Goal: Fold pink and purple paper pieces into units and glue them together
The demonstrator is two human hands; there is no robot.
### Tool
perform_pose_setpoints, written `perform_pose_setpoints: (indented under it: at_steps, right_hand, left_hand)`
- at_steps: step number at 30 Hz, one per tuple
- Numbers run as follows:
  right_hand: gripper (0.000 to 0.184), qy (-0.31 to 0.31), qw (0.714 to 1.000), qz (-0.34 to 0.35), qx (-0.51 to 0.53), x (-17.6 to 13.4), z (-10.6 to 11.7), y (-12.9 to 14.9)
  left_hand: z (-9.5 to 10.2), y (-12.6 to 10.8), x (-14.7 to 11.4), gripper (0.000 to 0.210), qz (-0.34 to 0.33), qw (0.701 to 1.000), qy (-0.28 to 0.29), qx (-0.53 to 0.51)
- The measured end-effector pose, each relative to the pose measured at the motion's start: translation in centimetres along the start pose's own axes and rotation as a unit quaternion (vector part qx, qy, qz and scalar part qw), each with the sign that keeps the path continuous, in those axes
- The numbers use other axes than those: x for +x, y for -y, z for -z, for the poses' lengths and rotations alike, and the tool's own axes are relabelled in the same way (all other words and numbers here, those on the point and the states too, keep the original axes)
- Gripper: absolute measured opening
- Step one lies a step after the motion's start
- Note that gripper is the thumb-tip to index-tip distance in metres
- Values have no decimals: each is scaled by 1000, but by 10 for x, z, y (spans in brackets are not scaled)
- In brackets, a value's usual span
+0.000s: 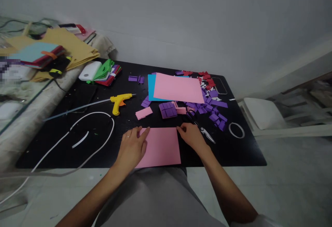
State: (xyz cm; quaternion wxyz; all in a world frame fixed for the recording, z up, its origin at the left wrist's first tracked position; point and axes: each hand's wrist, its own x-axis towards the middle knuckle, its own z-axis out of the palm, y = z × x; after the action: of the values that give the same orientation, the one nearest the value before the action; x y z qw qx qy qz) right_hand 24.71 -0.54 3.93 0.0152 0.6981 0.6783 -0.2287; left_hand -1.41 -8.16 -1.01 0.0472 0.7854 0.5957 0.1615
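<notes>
A pink paper sheet [162, 147] is laid flat at the near edge of the black table [243, 156], directly before the body, seemingly so that both hands can be brought to it without reaching. Its 2 far corners are attended to: the left hand [131, 144] is spread over the left side, thumb and forefinger parted near the far edge, as if the paper were being steadied; by the right hand [192, 138], narrowed with bunched fingertips, the far right corner is met, though whether it is pinched or merely touched cannot be told. The sheet's long axis appears to be turned left to right, roughly parallel to the table's front edge, with the left end partly hidden. Beyond it, a second pink sheet [178, 88] is stacked askew on a blue sheet [151, 88], presumably kept back as stock. A yellow glue gun [119, 102] is laid at the left, nozzle rightward, and scissors [207, 135] are left just beside the right hand, probably for easy reach.
</notes>
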Motion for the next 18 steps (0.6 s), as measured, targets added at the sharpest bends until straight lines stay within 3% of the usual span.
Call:
perform_pose_setpoints:
  at_steps: [8, 11, 13, 15, 18]
  right_hand:
    - [22, -19, 999, 25, 38, 2, 2, 4]
    - [23, -38, 994, 74, 67, 5, 29, 14]
    - [25, -64, 985, 122, 103, 10, 57, 29]
    - [23, -115, 936, 226, 243, 15, 87, 46]
    - [13, -178, 829, 336, 409, 19, 124, 70]
  left_hand:
    - [5, 0, 3, 42, 2, 999, -5, -38]
    - [15, 2, 15, 38, 6, 998, 35, -58]
    - [23, 3, 29, 34, 17, 992, 101, -69]
    - [29, 4, 45, 32, 43, 981, 172, -79]
    - [33, 5, 66, 31, 58, 971, 216, -83]
